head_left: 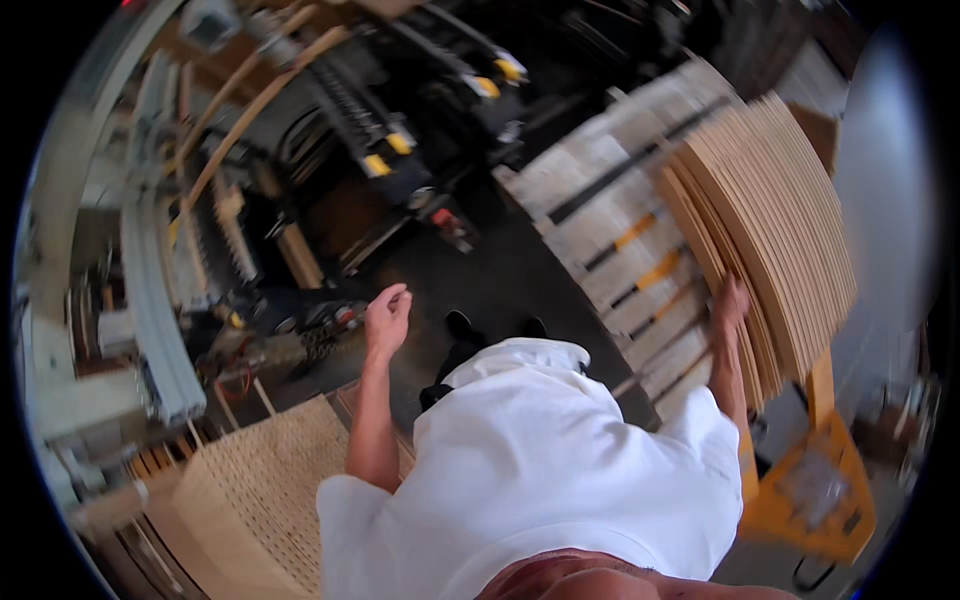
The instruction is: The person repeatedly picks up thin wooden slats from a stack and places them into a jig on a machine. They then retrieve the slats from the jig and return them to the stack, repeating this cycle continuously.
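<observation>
My right hand [730, 300] is at the edge of the nearest thin wooden panels [705, 225], its fingers curled against them and partly blurred. Those panels stand slightly apart from a thick row of similar wooden panels [775, 230] on a pallet [590, 200]. My left hand [387, 318] hangs in the air over the dark floor, fingers curled in with nothing visible between them.
An orange pallet truck [815, 490] stands at the lower right by the panels. A stack of perforated boards [265, 480] lies at the lower left. Dark machinery with yellow-tipped arms [385, 155] and long grey profiles [160, 320] fill the far and left side.
</observation>
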`<state>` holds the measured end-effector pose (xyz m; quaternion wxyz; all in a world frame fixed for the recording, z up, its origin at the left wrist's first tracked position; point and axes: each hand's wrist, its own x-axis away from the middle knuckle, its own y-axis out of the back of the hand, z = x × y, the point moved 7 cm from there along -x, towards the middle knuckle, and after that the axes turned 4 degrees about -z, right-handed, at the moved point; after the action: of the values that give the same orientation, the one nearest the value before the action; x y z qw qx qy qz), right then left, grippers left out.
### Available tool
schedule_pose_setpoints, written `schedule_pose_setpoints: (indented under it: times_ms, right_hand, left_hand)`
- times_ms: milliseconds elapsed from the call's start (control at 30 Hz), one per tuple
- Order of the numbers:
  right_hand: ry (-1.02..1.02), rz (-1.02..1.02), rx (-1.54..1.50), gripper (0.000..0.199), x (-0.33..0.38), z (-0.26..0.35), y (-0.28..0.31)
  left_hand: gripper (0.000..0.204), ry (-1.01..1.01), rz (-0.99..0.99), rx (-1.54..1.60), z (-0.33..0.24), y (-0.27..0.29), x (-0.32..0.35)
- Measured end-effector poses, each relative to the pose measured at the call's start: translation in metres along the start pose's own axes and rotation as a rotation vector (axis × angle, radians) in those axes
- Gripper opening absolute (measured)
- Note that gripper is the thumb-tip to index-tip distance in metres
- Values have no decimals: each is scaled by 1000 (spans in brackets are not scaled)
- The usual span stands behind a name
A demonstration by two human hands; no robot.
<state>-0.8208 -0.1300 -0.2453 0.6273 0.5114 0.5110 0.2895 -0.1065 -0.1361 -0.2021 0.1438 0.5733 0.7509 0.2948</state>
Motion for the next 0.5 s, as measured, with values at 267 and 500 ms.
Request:
schedule_pose_setpoints:
  times_ms: [267, 500]
  right_hand:
    - [72, 33, -239, 28, -34, 129, 66]
    - [216, 5, -572, 32, -47, 329, 171]
  left_hand:
    - [29, -106, -313, -163, 34, 154, -162]
    - [56, -185, -362, -521, 15, 246, -377]
